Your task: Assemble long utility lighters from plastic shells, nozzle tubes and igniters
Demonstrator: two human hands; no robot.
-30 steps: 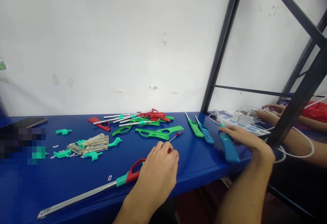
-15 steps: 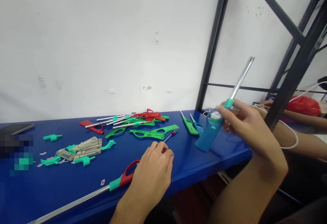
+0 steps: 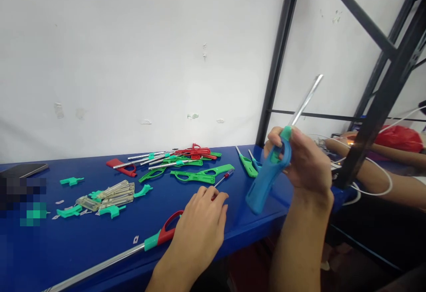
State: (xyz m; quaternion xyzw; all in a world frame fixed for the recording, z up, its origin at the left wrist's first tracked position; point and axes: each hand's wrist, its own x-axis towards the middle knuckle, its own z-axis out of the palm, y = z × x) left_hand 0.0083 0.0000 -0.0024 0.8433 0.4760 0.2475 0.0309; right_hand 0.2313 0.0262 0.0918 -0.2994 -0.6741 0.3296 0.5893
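Note:
My right hand (image 3: 302,154) is closed around the teal neck of a blue lighter (image 3: 268,179), raised over the table's right part with its metal tube pointing up and right. Lower in the view, my left hand (image 3: 203,221) rests at the table's front edge on a red lighter (image 3: 166,234), whose metal tube stretches to the lower left. Its palm hides the red handle. A small screwdriver (image 3: 228,173) lies just beyond its fingertips. Behind are green lighter shells (image 3: 199,175) and a pile of red parts (image 3: 195,151). A green lighter (image 3: 248,167) lies to the right.
Clear plastic tanks (image 3: 118,194) and teal pieces (image 3: 112,211) lie on the blue table (image 3: 100,243), left of centre. A dark phone (image 3: 25,171) is at the far left. A black metal frame (image 3: 282,39) rises at the right; beyond it are another person's arms (image 3: 386,176).
My right hand has turned over and moved left with the blue lighter, whose lower end has swung down and left. My left hand has barely moved.

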